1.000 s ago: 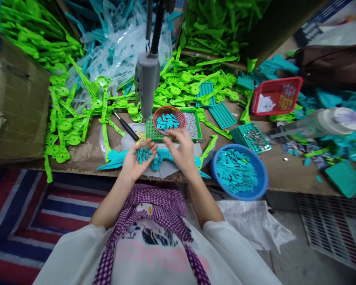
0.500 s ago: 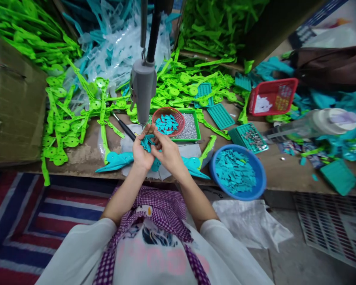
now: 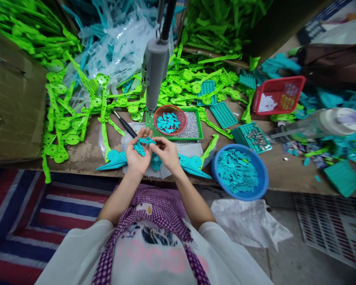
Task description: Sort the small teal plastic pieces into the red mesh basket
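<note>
My left hand (image 3: 138, 159) is turned palm up and cradles several small teal plastic pieces (image 3: 139, 149). The thumb and fingers of my right hand (image 3: 167, 154) pinch a teal piece (image 3: 146, 141) above the left palm. Below and between my hands lies a larger teal plastic part; one pointed arm (image 3: 116, 160) shows at the left and another (image 3: 192, 166) at the right. Just beyond my fingers, a red basket (image 3: 185, 123) of similar teal pieces rests on a green tray (image 3: 200, 130) with tiny silver parts. A grey hanging electric screwdriver (image 3: 156, 69) points down over the tray's left end.
A blue bowl (image 3: 266, 182) of teal pieces stands at the right, near a teal tray (image 3: 240, 137) of metal parts and a clear bottle (image 3: 308, 122). Lime-green plastic parts (image 3: 178, 89) heap across the back. A black-handled tool (image 3: 126, 124) lies left of the green tray.
My hands have come slightly nearer and drawn apart, showing the pieces in the left palm. The hanging screwdriver now appears higher and farther right, clear of my fingers.
</note>
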`<state>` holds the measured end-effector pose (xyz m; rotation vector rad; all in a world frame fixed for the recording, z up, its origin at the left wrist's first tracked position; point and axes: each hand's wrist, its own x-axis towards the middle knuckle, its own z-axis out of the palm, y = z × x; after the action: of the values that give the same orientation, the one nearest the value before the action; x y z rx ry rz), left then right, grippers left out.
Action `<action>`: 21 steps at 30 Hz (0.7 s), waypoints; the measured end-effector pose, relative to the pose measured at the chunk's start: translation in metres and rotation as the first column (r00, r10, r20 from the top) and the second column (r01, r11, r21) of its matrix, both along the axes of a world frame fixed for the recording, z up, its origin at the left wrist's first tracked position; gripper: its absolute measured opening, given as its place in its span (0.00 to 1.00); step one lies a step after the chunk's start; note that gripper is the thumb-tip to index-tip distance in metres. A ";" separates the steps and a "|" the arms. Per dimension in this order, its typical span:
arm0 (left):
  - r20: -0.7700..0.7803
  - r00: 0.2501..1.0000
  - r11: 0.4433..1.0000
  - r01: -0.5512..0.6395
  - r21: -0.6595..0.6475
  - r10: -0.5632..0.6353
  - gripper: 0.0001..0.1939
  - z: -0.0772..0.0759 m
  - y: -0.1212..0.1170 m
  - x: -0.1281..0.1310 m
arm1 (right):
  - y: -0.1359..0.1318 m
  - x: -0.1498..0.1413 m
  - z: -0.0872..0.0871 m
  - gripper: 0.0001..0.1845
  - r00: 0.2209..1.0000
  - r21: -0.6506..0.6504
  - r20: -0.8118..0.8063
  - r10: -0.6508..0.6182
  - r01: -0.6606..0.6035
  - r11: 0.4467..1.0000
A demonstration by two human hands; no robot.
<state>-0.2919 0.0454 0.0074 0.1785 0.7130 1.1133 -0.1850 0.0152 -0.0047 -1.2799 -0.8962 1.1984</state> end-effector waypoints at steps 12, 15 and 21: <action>0.068 0.997 0.999 -0.021 -0.044 0.024 0.21 -0.015 0.002 -0.014 | -0.001 0.016 0.010 0.10 0.664 -0.261 -0.746 -0.042 -0.234 0.937; 0.073 0.997 0.999 -0.004 -0.044 0.007 0.21 -0.017 0.001 -0.016 | 0.000 0.015 0.005 0.12 0.650 -0.262 -0.759 -0.051 -0.233 0.936; 0.059 0.998 0.999 0.016 -0.030 -0.014 0.21 -0.017 0.000 -0.016 | 0.002 0.013 -0.002 0.14 0.544 -0.378 -0.813 -0.208 -0.221 0.899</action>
<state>-0.3076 0.0458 -0.0095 0.1249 0.6747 1.0889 -0.1723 0.0168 -0.0072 -0.8149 0.1286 1.8557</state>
